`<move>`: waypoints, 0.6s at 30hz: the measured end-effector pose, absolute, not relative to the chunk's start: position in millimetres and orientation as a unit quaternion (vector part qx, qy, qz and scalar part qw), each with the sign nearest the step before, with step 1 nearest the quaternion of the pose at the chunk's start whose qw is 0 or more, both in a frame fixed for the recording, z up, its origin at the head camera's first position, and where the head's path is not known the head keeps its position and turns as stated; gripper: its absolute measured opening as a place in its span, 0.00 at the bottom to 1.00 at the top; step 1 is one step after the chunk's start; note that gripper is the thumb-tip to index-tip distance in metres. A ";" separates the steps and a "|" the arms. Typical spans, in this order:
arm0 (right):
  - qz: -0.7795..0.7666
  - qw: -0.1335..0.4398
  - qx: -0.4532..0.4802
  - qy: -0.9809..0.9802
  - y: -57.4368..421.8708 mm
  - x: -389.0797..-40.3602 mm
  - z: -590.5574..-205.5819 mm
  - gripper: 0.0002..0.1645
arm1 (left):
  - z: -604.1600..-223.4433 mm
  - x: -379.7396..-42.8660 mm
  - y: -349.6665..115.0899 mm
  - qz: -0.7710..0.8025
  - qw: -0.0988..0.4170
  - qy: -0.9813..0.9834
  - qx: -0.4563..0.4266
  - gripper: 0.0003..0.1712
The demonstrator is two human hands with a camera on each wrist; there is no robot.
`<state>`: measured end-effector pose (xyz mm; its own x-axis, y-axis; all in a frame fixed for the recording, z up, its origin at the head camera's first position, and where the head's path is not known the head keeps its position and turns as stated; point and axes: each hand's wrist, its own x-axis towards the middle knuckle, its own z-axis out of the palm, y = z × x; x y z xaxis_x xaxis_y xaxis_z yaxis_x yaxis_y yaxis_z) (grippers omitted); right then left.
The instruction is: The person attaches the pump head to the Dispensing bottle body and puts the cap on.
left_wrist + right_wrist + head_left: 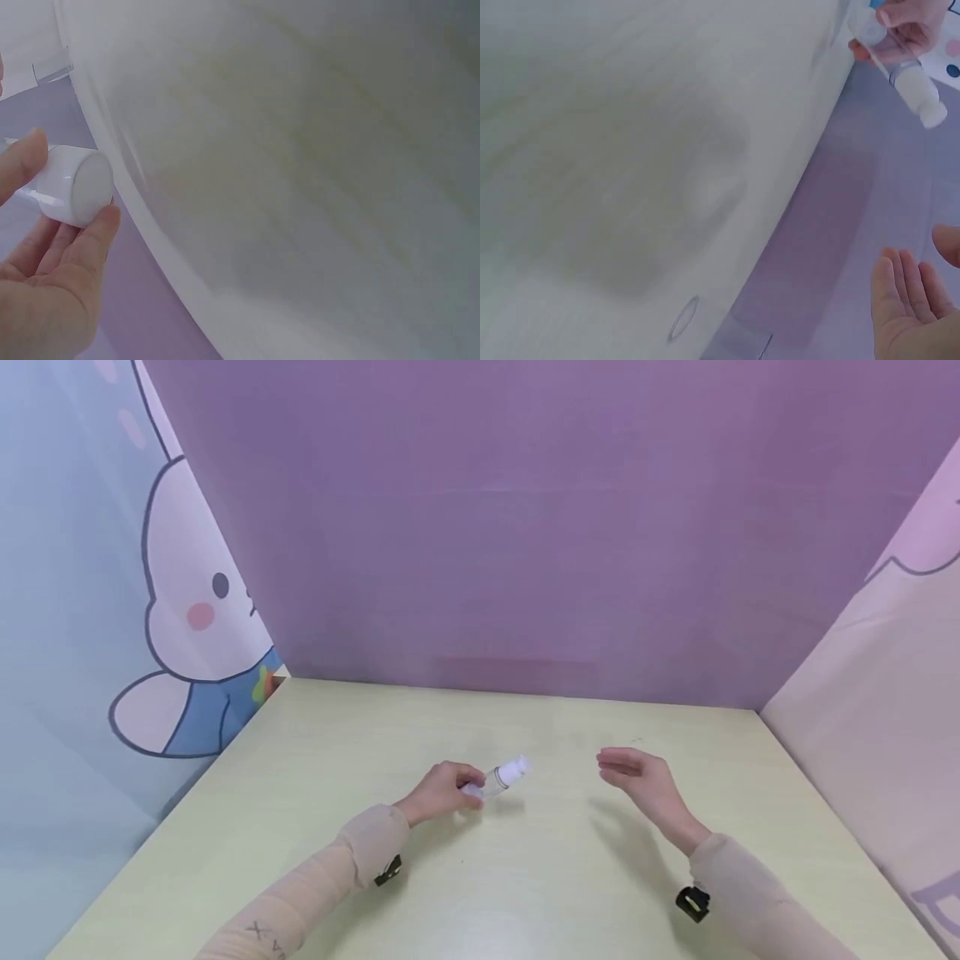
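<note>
A small clear pump bottle point(495, 782) with a white top is tilted over the table, its pump end pointing up and to the right. My left hand point(444, 791) pinches it near its base between thumb and fingers. In the left wrist view the white bottom of the bottle point(84, 187) faces the camera. My right hand point(643, 781) is held above the table to the right of the bottle, empty, its fingers extended together. The right wrist view shows that hand point(915, 307) with the palm turned up, apart from the bottle point(907, 79).
The pale wooden table point(570, 877) lies under both hands. A purple panel point(540, 527) stands along its back edge. Printed curtains, the left one with a cartoon rabbit point(202, 585), hang at either side. Both wrists wear beige sleeves with small black devices point(693, 903).
</note>
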<state>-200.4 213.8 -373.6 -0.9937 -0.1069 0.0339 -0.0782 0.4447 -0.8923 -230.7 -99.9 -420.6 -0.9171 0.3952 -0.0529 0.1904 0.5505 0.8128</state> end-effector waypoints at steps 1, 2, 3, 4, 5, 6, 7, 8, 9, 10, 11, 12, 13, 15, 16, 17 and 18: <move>-0.524 0.012 -0.053 0.850 217.7 -200.0 -373.0 0.25 | -421.4 -231.0 -100.2 0.444 0.115 0.873 0.168 0.21; -0.522 0.009 -0.050 0.852 221.5 -199.5 -372.3 0.25 | -421.9 -231.2 -100.6 0.445 0.115 0.872 0.167 0.21; -0.519 0.005 -0.048 0.853 225.1 -199.1 -371.5 0.25 | -422.2 -231.2 -100.9 0.446 0.115 0.871 0.167 0.21; -0.515 0.001 -0.043 0.856 228.7 -198.0 -371.3 0.25 | -422.7 -231.7 -100.7 0.447 0.116 0.871 0.169 0.21; -0.513 -0.004 -0.037 0.858 232.0 -197.1 -370.7 0.26 | -423.5 -232.2 -100.6 0.447 0.117 0.870 0.170 0.21; -0.508 -0.009 -0.031 0.861 234.9 -196.4 -369.9 0.25 | -424.1 -232.5 -100.3 0.447 0.118 0.870 0.171 0.21; -0.503 -0.014 -0.025 0.864 237.8 -195.8 -369.1 0.26 | -424.7 -232.8 -100.1 0.447 0.118 0.870 0.173 0.21; -0.498 -0.020 -0.021 0.867 240.6 -195.5 -368.5 0.25 | -425.1 -232.9 -99.8 0.447 0.119 0.869 0.174 0.21; -0.494 -0.024 -0.016 0.869 243.4 -195.2 -368.3 0.26 | -425.5 -232.8 -99.5 0.446 0.120 0.870 0.175 0.21; -0.491 -0.030 -0.012 0.870 246.2 -195.1 -368.3 0.26 | -425.8 -232.9 -99.1 0.445 0.121 0.870 0.175 0.21; -0.489 -0.035 -0.009 0.871 249.0 -195.0 -368.6 0.26 | -426.0 -233.0 -98.8 0.445 0.122 0.870 0.174 0.21; -0.487 -0.041 -0.005 0.872 252.0 -195.0 -369.2 0.26 | -425.8 -232.9 -98.5 0.445 0.123 0.870 0.174 0.21; -0.486 -0.047 -0.002 0.873 255.0 -195.1 -370.1 0.26 | -425.6 -233.0 -98.2 0.445 0.125 0.869 0.175 0.21; -0.485 -0.057 0.006 0.873 261.2 -195.3 -372.4 0.27 | -424.6 -233.1 -97.6 0.444 0.126 0.870 0.174 0.21; -0.485 -0.060 0.009 0.872 264.7 -195.7 -373.9 0.27 | -424.4 -233.2 -96.8 0.444 0.126 0.870 0.175 0.21; -0.486 -0.062 0.013 0.872 268.3 -196.2 -375.4 0.28 | -424.1 -233.2 -96.0 0.444 0.126 0.870 0.175 0.21; -0.487 -0.061 0.015 0.871 271.8 -196.6 -376.8 0.28 | -424.1 -233.3 -95.1 0.444 0.126 0.870 0.175 0.21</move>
